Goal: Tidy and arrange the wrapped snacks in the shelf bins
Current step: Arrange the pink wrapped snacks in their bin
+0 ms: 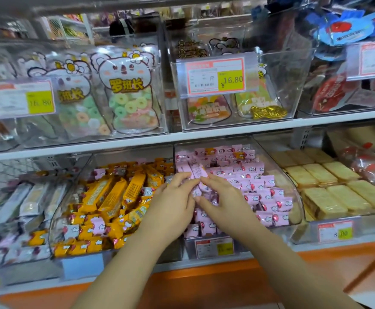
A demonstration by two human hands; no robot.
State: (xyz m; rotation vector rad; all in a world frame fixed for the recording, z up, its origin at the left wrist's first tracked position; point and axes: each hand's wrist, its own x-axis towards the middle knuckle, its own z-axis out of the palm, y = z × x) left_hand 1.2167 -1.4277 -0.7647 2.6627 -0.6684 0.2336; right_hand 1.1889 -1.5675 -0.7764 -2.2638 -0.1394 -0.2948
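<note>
2 hands in the pink bin [292,197]
Left hand [173,204] and right hand [223,198] pinch pink wrapped snacks [196,171] together; yellow snacks [113,197] at 9 o'clock.

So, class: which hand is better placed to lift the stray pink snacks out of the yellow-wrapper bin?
Probably left: the left hand sits beside the yellow-wrapper bin with the stray pink snacks; the right hand would cross it.

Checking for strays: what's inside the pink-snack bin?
The bin holds pink snacks, two orange strays near its back. The left hand and right hand hold some, hiding those beneath; lower layers unseen.
</note>
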